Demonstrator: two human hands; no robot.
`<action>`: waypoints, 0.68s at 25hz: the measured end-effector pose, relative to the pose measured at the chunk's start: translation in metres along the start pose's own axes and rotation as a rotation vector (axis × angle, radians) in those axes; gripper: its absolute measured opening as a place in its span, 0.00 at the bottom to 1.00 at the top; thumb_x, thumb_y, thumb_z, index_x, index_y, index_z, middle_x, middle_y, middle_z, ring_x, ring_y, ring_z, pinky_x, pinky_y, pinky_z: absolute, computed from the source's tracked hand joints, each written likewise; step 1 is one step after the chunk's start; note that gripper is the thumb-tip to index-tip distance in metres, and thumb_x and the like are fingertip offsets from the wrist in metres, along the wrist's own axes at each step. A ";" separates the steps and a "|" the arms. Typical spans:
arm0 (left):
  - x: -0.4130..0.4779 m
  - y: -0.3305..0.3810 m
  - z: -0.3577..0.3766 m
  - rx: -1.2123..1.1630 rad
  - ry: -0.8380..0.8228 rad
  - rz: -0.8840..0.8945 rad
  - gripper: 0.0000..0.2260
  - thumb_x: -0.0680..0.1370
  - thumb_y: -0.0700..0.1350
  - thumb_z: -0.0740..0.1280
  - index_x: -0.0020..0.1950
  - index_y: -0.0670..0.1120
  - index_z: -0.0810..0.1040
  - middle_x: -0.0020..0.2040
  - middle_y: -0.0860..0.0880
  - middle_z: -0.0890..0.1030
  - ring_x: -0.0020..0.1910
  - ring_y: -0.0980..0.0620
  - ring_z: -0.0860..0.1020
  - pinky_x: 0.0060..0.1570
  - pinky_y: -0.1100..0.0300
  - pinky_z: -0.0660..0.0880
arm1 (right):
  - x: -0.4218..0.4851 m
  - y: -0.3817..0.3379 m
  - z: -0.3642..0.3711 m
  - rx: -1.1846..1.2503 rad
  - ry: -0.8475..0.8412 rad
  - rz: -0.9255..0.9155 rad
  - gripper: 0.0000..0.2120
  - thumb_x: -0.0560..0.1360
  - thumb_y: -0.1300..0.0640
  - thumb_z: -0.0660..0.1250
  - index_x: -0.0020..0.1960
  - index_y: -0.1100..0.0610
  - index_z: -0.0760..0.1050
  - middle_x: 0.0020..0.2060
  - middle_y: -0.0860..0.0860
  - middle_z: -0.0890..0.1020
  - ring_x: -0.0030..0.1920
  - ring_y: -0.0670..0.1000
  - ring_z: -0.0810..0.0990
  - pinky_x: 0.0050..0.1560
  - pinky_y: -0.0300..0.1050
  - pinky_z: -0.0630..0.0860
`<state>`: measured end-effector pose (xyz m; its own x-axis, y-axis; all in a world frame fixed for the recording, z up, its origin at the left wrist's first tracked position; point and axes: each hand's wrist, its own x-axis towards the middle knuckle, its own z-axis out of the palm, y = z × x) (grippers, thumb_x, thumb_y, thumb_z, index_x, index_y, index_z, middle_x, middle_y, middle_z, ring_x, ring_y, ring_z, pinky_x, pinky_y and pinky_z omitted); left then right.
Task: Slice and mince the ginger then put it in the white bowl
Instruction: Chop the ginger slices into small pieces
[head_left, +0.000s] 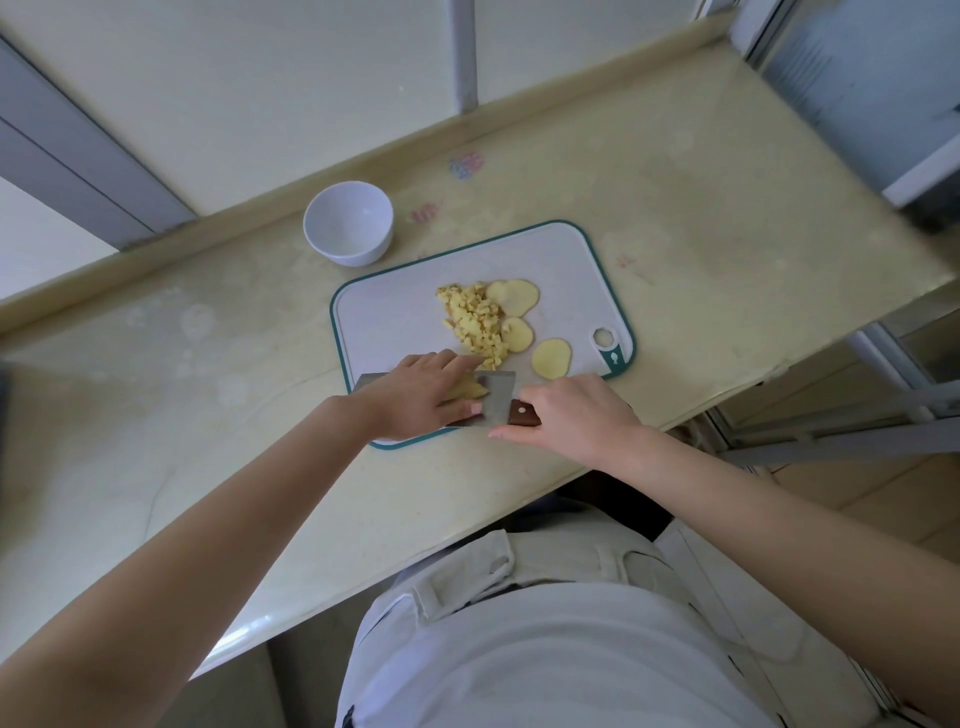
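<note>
A white cutting board (395, 317) with a teal rim lies on the counter. A heap of minced ginger (475, 322) sits at its middle, with three round ginger slices (514, 297) to its right. My right hand (576, 415) grips the brown handle of a cleaver (496, 397) at the board's near edge. My left hand (421, 395) rests over the flat blade, fingers on a small pile of ginger pieces (467, 388) lying on it. The white bowl (348, 223) stands empty behind the board, to the left.
The beige counter (208, 389) runs left and right of the board, with faint stickers (466, 166) near the back ledge. Its front edge is just below my hands. A metal frame (857, 426) stands past the counter's right end.
</note>
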<state>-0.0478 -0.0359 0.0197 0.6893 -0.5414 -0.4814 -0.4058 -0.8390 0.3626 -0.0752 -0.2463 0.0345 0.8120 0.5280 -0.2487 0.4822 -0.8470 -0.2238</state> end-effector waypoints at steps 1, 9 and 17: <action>0.001 -0.001 0.001 -0.015 -0.006 -0.005 0.26 0.80 0.59 0.53 0.75 0.51 0.55 0.68 0.47 0.67 0.66 0.46 0.66 0.67 0.53 0.58 | 0.000 0.000 0.000 0.001 -0.006 -0.002 0.29 0.74 0.30 0.55 0.51 0.55 0.75 0.43 0.52 0.82 0.44 0.57 0.81 0.38 0.44 0.68; 0.012 -0.008 -0.008 -0.238 -0.106 -0.154 0.22 0.80 0.52 0.59 0.71 0.45 0.63 0.69 0.45 0.68 0.65 0.47 0.69 0.65 0.56 0.63 | -0.009 -0.007 -0.007 0.044 0.002 -0.049 0.25 0.75 0.33 0.56 0.49 0.55 0.76 0.43 0.51 0.82 0.44 0.53 0.80 0.39 0.43 0.65; 0.022 -0.017 -0.014 -0.228 -0.070 -0.205 0.14 0.81 0.45 0.59 0.66 0.43 0.69 0.63 0.44 0.74 0.60 0.45 0.71 0.57 0.58 0.65 | -0.015 -0.006 -0.009 -0.025 -0.019 -0.075 0.25 0.76 0.33 0.55 0.48 0.55 0.73 0.43 0.51 0.82 0.45 0.53 0.80 0.38 0.43 0.62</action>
<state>-0.0177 -0.0327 0.0144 0.6968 -0.3711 -0.6138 -0.1121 -0.9016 0.4178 -0.0875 -0.2500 0.0484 0.7672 0.5907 -0.2500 0.5495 -0.8063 -0.2189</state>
